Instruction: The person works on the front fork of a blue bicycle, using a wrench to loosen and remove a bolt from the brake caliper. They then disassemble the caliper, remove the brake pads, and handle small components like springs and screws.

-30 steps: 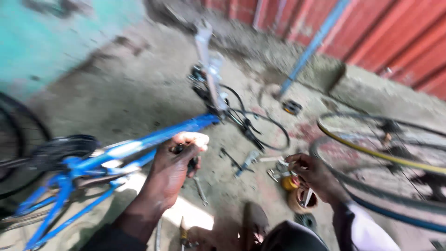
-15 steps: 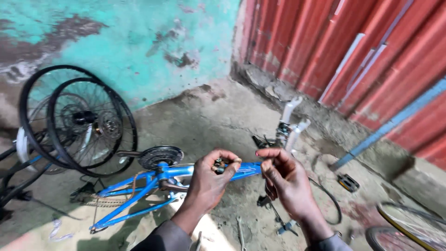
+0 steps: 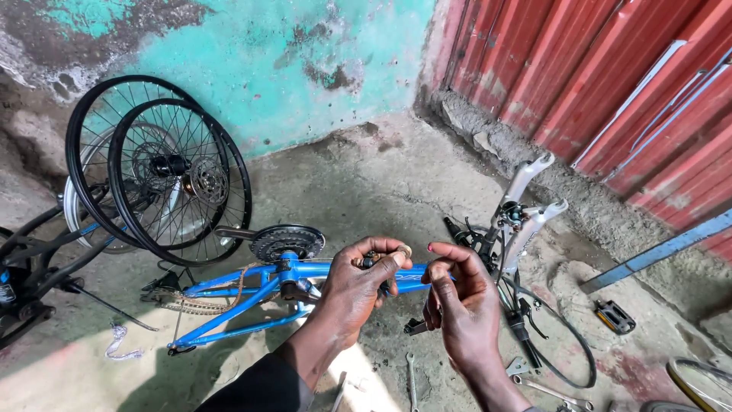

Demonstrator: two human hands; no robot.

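Observation:
My left hand [image 3: 357, 294] pinches a small dark metal part [image 3: 370, 260] between thumb and fingertips, held up above the blue bicycle frame [image 3: 252, 294]. My right hand [image 3: 460, 305] is raised close beside it with the fingers curled together near the same part; whether it touches the part is unclear. The frame lies on its side on the concrete floor, with a black chainring and crank [image 3: 286, 241] on top and a silver suspension fork [image 3: 522, 214] standing up at its right end.
Two black spoked wheels [image 3: 164, 179] lean on the turquoise wall at the left. A red corrugated metal wall [image 3: 610, 84] runs along the right. Wrenches [image 3: 412, 374], a black pedal [image 3: 614, 317], cables [image 3: 557, 343] and a blue bar [image 3: 656, 255] lie on the floor.
The view swung from the floor and tools up toward the wall and wheels. Both hands came up together in front of the frame, and the left hand now holds the small part.

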